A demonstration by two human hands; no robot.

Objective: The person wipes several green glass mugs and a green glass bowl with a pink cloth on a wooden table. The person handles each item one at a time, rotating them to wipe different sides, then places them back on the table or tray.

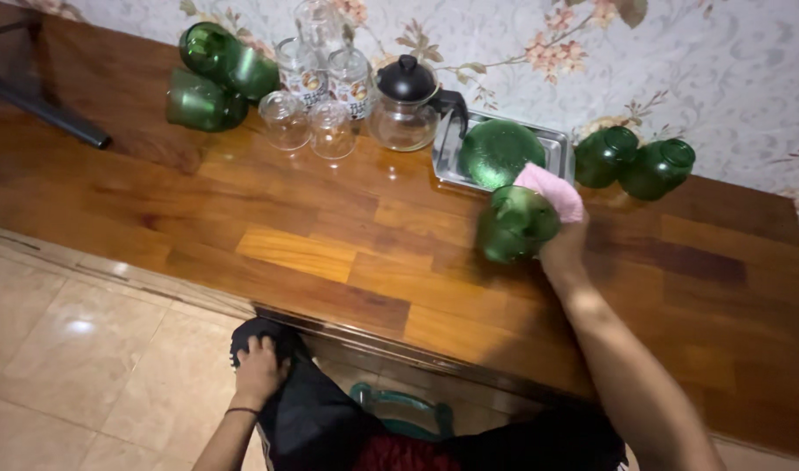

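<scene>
A: Two hands show, and only one is up on the wooden counter [329, 253]. The right hand [563, 249], right of the frame's centre, grips a green glass [514, 224] held on its side, with a pink cloth [552, 190] pressed against the glass from above.

B: And the left hand [260, 371]?

A: It sits low at the lower left of the frame, fingers curled loosely over the person's dark-clothed knee [281, 349], holding nothing. A thin dark band circles that wrist.

B: What lies behind the held glass?

A: Just above it, a metal tray [556, 148] against the wall bears a green bowl-like glass piece [500, 150]. Right of the tray, two more green glasses [635, 161] lie on their sides, touching each other.

B: And toward the upper left?

A: A clear glass teapot with a black lid [408, 105] stands just left of the tray. Further left is a cluster of clear glasses [316, 96], some upturned, then three green glasses [212, 74] piled on their sides near the frame's top left. Flowered wallpaper [678, 61] runs behind, and pale floor tiles [85, 349] fill the lower left.
</scene>
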